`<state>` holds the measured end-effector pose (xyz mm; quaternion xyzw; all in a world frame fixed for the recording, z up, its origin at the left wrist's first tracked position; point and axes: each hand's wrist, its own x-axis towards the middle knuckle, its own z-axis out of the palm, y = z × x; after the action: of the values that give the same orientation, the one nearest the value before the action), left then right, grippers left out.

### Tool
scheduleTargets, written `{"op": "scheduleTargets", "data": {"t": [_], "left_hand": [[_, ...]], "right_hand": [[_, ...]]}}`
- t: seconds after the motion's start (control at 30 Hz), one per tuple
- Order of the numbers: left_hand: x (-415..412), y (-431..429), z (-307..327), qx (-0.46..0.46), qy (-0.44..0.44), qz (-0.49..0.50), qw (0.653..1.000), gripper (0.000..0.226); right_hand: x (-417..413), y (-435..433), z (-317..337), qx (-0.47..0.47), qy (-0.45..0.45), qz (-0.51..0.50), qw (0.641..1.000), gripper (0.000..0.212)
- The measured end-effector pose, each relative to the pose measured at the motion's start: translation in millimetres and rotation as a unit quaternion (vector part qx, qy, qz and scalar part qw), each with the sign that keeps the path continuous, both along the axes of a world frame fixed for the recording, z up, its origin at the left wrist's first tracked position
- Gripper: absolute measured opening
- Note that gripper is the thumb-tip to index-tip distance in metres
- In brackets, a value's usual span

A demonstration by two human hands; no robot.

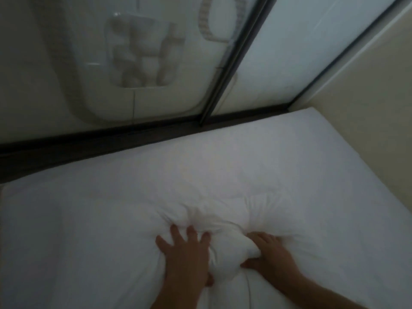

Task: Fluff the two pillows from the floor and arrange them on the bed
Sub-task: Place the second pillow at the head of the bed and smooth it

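1. A white pillow [200, 186] lies on the bed [356, 197], in the middle of the view, its far edge near a dark window frame [111, 139].
2. The left hand [185, 253] presses flat on the near part of the pillow, fingers spread and extended.
3. The right hand [269, 253] is closed around a bunched fold of the pillow fabric, just right of the left hand.
4. The fabric between the two hands is gathered into creases.
5. A beige wall [367, 81] borders the bed on the far right.
6. Only one pillow can be told apart; the picture is dim and blurred.
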<state>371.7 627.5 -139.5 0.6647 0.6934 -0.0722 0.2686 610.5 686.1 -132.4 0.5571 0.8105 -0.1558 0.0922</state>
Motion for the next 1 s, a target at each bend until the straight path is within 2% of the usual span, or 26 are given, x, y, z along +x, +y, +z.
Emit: {"op": "scheduleTargets", "data": {"t": [0.07,0.13,0.2,0.27,0.4,0.6,0.67,0.83,0.93,1.0], "left_hand": [[-2.7,2.0,5.7,0.026,-0.014,0.028,0.999,0.076],[-6.1,-2.2,13.1,0.08,-0.031,0.077,0.993,0.051],[-3.1,-12.9,25.5,0.139,-0.033,0.123,0.982,0.039],[12.6,-28.3,39.9,0.172,-0.03,0.162,0.971,0.036],[36.0,-58.8,95.3,0.238,-0.027,0.221,0.946,0.031],[86.8,-38.3,191.3,0.312,-0.054,0.219,0.923,0.038],[119.0,-13.9,213.3,0.343,-0.052,0.202,0.916,0.042],[219.0,60.8,243.6,0.384,-0.05,0.158,0.908,0.041],[277.9,100.9,239.3,0.388,-0.052,0.143,0.909,0.041],[305.3,126.5,227.9,0.371,-0.054,0.136,0.917,0.034]], "right_hand": [[2.0,-2.8,-6.7,0.058,-0.001,0.016,0.998,0.059],[0.6,3.6,-15.0,0.104,-0.03,0.038,0.993,0.058],[-4.0,8.5,-15.7,0.11,-0.012,0.053,0.992,0.058],[2.6,11.5,5.5,0.102,-0.002,0.073,0.992,0.063],[19.2,9.0,78.0,0.134,0.077,0.167,0.974,0.072],[69.7,53.5,190.8,0.185,0.135,0.194,0.954,0.1],[103.8,77.3,222.9,0.209,0.132,0.187,0.951,0.093],[201.6,150.8,275.4,0.272,0.046,0.196,0.941,0.069],[251.7,199.1,283.7,0.3,0.024,0.198,0.933,0.055],[276.5,230.4,274.8,0.311,0.038,0.191,0.93,0.054]]}}
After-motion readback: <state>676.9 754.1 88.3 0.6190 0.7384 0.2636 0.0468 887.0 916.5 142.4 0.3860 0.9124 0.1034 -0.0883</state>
